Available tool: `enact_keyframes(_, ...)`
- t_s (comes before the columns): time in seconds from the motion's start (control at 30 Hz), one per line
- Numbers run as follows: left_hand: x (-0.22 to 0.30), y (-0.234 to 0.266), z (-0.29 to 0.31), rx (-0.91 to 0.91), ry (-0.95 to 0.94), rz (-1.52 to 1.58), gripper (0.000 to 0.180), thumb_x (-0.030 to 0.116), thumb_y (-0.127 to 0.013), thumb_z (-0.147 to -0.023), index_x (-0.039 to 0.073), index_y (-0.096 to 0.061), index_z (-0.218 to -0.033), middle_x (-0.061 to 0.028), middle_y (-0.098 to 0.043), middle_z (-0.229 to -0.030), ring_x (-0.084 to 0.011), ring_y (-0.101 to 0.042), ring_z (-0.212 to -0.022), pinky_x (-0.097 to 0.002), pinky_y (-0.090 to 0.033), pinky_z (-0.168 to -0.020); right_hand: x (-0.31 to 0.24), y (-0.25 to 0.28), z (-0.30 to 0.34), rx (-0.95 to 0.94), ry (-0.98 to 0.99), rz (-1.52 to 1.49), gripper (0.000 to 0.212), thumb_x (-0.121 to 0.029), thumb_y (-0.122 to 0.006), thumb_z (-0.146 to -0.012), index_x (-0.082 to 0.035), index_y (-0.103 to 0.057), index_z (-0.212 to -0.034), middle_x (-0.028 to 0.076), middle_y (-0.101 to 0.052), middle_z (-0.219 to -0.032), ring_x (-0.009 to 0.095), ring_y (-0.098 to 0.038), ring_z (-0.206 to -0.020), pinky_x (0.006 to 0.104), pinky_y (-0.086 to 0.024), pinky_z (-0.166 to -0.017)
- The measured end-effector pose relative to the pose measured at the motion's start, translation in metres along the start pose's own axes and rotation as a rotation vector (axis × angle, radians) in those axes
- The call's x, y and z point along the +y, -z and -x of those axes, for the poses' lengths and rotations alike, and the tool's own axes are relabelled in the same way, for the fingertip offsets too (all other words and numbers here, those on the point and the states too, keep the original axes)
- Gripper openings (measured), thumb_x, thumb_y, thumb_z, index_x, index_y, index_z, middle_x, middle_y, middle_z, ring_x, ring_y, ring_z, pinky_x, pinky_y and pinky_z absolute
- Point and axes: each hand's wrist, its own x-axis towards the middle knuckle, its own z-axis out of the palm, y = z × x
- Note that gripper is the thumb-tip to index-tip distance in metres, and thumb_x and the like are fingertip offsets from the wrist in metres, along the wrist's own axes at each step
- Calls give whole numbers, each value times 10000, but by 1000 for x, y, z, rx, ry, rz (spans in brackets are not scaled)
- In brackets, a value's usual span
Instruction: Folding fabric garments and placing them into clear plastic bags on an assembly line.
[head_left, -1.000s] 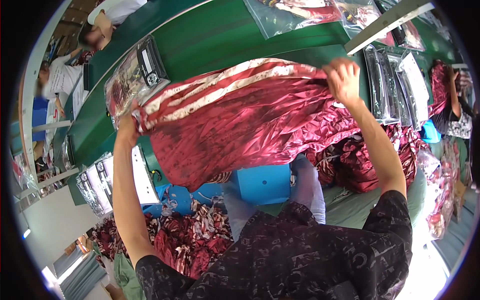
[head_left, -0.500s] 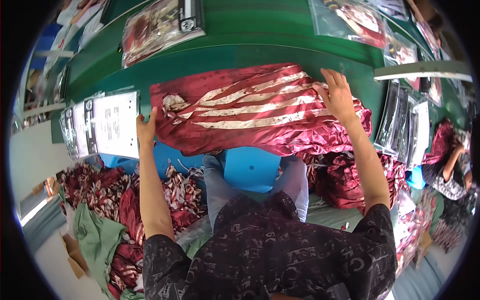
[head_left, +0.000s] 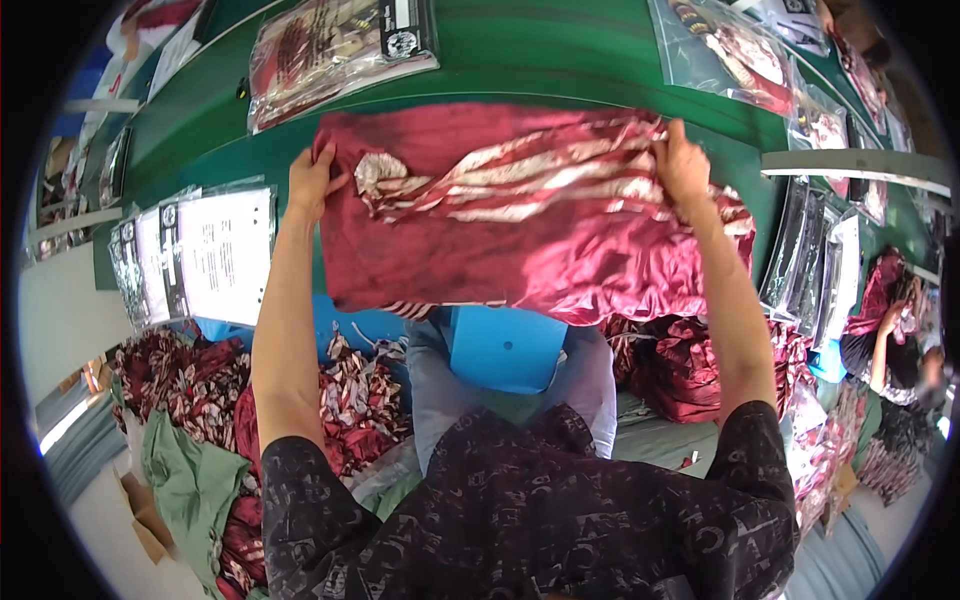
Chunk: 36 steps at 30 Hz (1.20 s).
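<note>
A shiny dark red cloth [head_left: 420, 255] with ragged cream stripes, seemingly a folded garment, is stretched out in front of me over the table edge. My left hand [head_left: 312, 182] pinches its upper left side, thumb on top and fingers partly hidden. Closed around a gathered bit of the upper right is my right hand [head_left: 684, 165]. Between the two hands the upper edge is pulled fairly straight. A twisted cream knot of fabric lies near the left hand, and the lower right part is wrinkled.
Clear bags with printed sheets [head_left: 225, 255] lie left on the green table [head_left: 540, 50]. Packed costumes [head_left: 340, 50] sit beyond, and dark plastic packets [head_left: 805, 250] at right. Heaps of red-and-cream cloth [head_left: 360, 400] flank my knees, around a blue stool [head_left: 505, 345]. Another person [head_left: 885, 350] works at far right.
My left hand has moved up and taken hold of the cloth's left side. My right hand has closed on the right part. The cloth is pulled straighter, its left side shifted up.
</note>
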Motion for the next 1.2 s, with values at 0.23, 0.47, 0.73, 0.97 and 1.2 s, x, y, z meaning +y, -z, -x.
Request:
enact_keyframes(0.23, 46, -65, -64, -153, -17, -49, 324, 260, -697, -949, 39, -638, -1179, -55, -645, -1053, -165, -625, -905, -291, -613, -776, 66, 11, -82, -277, -23, -81, 483, -512, -588, -944, -43, -516, -1030, 193, -689, -811, 404, -662, -719, 478, -514, -654)
enact_keyframes(0.47, 66, -15, -49, -378, 145, -127, 378, 243, -749, -905, 32, -632, -1196, -68, -652, -1098, -178, -635, -916, -305, -600, -862, 65, 70, -83, -739, -55, -234, 523, -458, -679, -925, 29, -592, -1096, 95, -647, -965, 222, -554, -732, 347, -489, -707)
enact_keyframes(0.73, 37, -8, -77, -483, 68, -57, 302, 34, -673, -911, -2, -630, -1208, -119, -676, -1143, -194, -655, -989, -333, -560, -901, 66, 64, -94, -1084, -361, -400, 422, -223, -739, -886, -25, -572, -1220, 89, -619, -1007, 174, -560, -768, 277, -506, -613)
enact_keyframes(0.97, 44, 13, -45, -357, -509, 6, 255, -92, -553, -882, -24, -652, -1107, -141, -631, -1296, -281, -568, -1242, -349, -488, -1007, 88, 60, -37, -582, -514, -1375, 144, 50, -558, -866, -57, -534, -959, 78, -574, -895, 173, -489, -636, 265, -463, -530)
enact_keyframes(1.2, -30, 29, -29, -410, -1009, -725, 123, -70, -584, -798, 53, -589, -792, -121, -568, -1412, -350, -374, -1441, -408, -374, -1110, 72, -13, 34, 116, 258, -255, 218, 28, -589, -715, -54, -501, -896, 118, -547, -981, 327, -495, -886, 395, -427, -802)
